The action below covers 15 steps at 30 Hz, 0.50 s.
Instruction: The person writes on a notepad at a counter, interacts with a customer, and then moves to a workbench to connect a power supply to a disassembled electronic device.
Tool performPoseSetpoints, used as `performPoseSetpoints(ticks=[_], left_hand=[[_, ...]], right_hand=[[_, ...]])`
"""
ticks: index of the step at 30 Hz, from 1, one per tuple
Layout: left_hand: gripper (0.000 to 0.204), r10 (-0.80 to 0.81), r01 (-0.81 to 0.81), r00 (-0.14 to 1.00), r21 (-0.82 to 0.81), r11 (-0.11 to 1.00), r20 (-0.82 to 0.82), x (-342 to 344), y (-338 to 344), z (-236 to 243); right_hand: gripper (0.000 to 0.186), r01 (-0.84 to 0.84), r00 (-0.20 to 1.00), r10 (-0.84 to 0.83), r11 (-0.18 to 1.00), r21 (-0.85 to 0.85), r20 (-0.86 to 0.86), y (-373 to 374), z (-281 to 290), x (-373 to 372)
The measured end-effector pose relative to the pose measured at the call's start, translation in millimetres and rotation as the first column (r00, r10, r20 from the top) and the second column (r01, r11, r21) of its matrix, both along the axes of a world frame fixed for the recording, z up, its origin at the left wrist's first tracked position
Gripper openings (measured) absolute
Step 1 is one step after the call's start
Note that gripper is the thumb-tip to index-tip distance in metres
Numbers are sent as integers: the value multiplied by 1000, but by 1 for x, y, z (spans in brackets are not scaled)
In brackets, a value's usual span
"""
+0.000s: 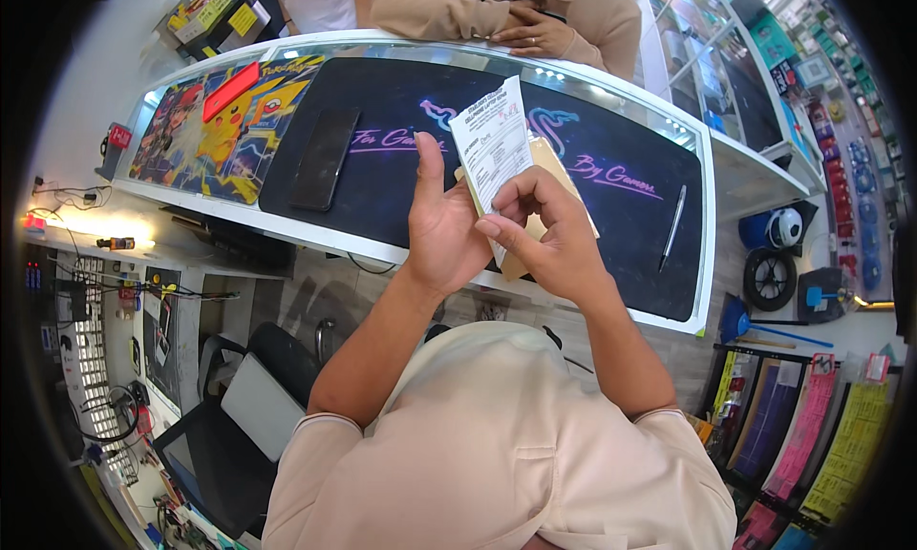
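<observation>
Above the counter's near edge, a pad of white printed receipt slips (492, 149) is held tilted, its top end pointing away from me. My left hand (444, 235) supports the pad from the left, thumb stretched upward and the other fingers hidden behind the paper. With thumb and forefinger pinched together, my right hand (549, 230) grips the slips at their lower right edge. A tan cardboard backing (552, 160) shows behind the slips, partly covered by my right hand.
A black smartphone (326, 158) lies on the dark mat (382, 96) to the left, a silver pen (673, 227) to the right. Further left, a red case (231, 92) rests on a cartoon mat. Across the counter, a person (516, 20) leans with folded arms. A black chair (224, 445) stands lower left.
</observation>
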<state>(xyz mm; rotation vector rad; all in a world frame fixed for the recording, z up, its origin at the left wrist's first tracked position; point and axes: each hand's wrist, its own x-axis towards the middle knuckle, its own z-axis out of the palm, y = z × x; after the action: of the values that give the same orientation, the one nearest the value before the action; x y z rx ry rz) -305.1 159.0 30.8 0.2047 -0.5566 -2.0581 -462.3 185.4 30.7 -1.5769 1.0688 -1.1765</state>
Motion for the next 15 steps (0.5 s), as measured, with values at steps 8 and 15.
performPoseSetpoints(ticks=[8, 15], left_hand=[[75, 67, -56, 988, -81, 995, 141, -5, -9, -3], [53, 9, -14, 999, 94, 995, 51, -7, -21, -21]], right_hand=[[16, 100, 964, -104, 995, 25, 246, -15, -10, 11], [26, 141, 911, -200, 973, 183, 362, -18, -4, 24]])
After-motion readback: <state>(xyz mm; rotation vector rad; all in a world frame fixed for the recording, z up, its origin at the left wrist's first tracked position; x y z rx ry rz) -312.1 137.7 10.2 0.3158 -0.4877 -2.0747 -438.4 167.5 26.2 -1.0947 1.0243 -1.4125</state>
